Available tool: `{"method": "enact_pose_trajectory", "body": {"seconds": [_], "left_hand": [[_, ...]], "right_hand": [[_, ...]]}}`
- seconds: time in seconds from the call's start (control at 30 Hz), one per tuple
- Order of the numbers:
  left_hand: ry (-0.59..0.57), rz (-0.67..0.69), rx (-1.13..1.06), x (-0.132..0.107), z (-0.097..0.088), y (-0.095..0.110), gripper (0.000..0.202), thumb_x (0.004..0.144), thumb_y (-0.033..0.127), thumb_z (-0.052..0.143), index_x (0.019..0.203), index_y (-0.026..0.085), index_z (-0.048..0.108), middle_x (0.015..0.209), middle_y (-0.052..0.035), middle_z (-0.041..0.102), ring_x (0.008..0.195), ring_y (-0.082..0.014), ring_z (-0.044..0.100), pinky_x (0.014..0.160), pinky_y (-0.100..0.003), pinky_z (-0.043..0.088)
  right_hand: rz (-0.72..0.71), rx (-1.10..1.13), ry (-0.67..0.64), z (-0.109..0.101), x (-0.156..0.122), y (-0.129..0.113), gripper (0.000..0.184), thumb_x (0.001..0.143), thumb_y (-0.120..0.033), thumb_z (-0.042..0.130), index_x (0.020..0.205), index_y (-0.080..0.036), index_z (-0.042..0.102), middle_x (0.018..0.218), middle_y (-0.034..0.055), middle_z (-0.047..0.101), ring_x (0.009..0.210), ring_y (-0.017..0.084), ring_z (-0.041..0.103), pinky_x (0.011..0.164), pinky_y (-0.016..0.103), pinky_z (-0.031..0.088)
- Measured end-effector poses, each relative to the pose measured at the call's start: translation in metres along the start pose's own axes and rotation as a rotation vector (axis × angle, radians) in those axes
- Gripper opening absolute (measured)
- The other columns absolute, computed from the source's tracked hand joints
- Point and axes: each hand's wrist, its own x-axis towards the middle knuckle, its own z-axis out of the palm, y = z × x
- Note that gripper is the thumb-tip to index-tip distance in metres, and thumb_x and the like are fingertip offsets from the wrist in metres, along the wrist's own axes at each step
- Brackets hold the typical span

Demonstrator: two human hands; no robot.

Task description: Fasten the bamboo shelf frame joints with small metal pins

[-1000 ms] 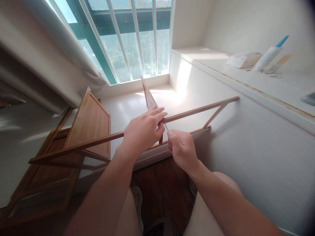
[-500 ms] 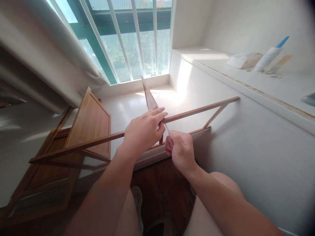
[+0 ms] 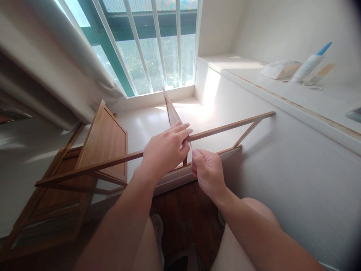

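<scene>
Right grip [image 3: 210, 171] is closed on a thin rod [image 3: 191, 145] at the near side of the wooden rail [image 3: 225, 128], which spans left to right before the far window [image 3: 150, 56], while my left grip [image 3: 165, 148] wraps over it, I judge, for steadiness.

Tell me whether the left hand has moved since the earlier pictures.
No: judged against the fixed ledge, the left hand shows no clear shift and stays at the same spot on the bar.
</scene>
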Motion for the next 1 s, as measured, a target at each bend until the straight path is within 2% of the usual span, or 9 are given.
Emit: {"method": "enact_pose_trajectory", "body": {"seconds": [0.2,0.37,0.5,0.63,0.9,1.0], "left_hand": [[-0.005,-0.011,-0.019,0.001,-0.001,0.002,0.040,0.093,0.026,0.039,0.129,0.033,0.054,0.144,0.0094,0.050,0.137,-0.0176,0.044,0.096,-0.037,0.054],[-0.002,-0.009,-0.024,0.001,-0.001,0.002,0.039,0.093,0.025,0.040,0.128,0.033,0.055,0.144,0.0101,0.051,0.137,-0.0173,0.045,0.096,-0.037,0.054],[-0.003,-0.006,-0.025,0.001,-0.001,0.000,0.039,0.094,0.026,0.038,0.129,0.034,0.053,0.144,0.0106,0.050,0.137,-0.0172,0.044,0.095,-0.039,0.055],[-0.009,-0.006,-0.025,0.002,0.000,-0.002,0.039,0.094,0.027,0.038,0.130,0.034,0.053,0.145,0.0091,0.049,0.138,-0.0172,0.043,0.097,-0.039,0.054],[-0.016,-0.018,-0.017,0.002,-0.001,0.000,0.039,0.095,0.027,0.038,0.129,0.034,0.054,0.145,0.0085,0.049,0.137,-0.0176,0.043,0.098,-0.038,0.053],[-0.015,-0.020,-0.014,0.002,-0.001,0.000,0.039,0.094,0.027,0.038,0.129,0.034,0.054,0.145,0.0087,0.049,0.138,-0.0176,0.043,0.099,-0.038,0.052]], "right_hand": [[0.004,-0.014,-0.022,-0.001,0.001,-0.004,0.046,0.095,-0.038,0.046,0.054,-0.020,0.040,0.047,-0.0047,0.040,0.048,0.010,0.036,0.049,0.026,0.027],[0.086,0.123,-0.093,-0.004,0.001,-0.006,0.046,0.096,-0.037,0.043,0.053,-0.022,0.036,0.044,-0.0057,0.036,0.041,0.010,0.037,0.044,0.026,0.027],[-0.034,-0.086,-0.071,-0.010,-0.005,-0.015,0.046,0.095,-0.035,0.046,0.052,-0.020,0.038,0.047,-0.0051,0.036,0.046,0.010,0.033,0.048,0.026,0.025],[-0.032,-0.126,-0.135,-0.016,-0.007,-0.021,0.045,0.095,-0.034,0.044,0.052,-0.020,0.039,0.046,-0.0053,0.035,0.047,0.009,0.032,0.049,0.027,0.024],[-0.095,-0.237,-0.158,-0.018,0.007,-0.016,0.040,0.093,-0.032,0.046,0.057,-0.020,0.033,0.051,-0.0060,0.030,0.051,0.009,0.029,0.050,0.026,0.024],[-0.116,-0.269,-0.179,-0.018,0.011,-0.014,0.037,0.093,-0.030,0.045,0.058,-0.020,0.037,0.053,-0.0058,0.030,0.052,0.009,0.030,0.052,0.026,0.024]]}}
